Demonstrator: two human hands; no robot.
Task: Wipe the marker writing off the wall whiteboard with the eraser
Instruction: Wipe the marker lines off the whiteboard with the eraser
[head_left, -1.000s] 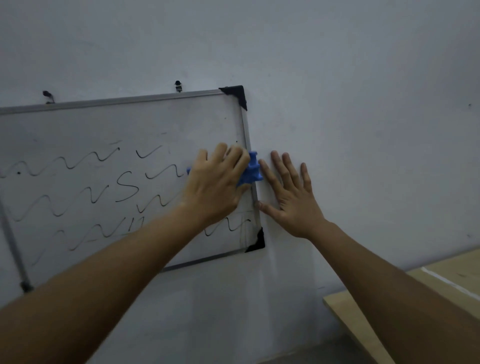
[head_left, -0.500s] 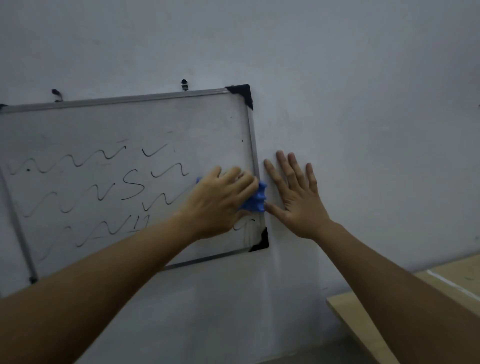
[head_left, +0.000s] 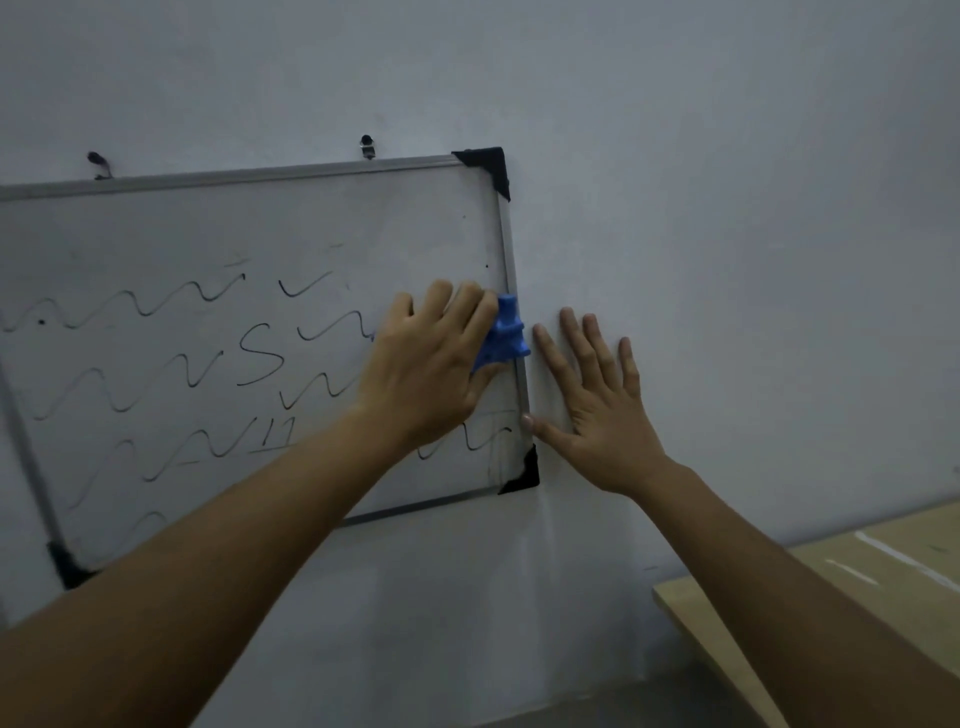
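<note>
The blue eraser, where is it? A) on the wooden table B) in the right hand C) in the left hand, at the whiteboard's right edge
C: the left hand holds the blue eraser against the whiteboard, at its right edge; the right hand lies flat on the wall.

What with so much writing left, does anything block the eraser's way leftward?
Nothing visible. The left hand holds the blue eraser on the whiteboard, far right; only marker squiggles lie leftward. The right hand rests on the wall.
</note>
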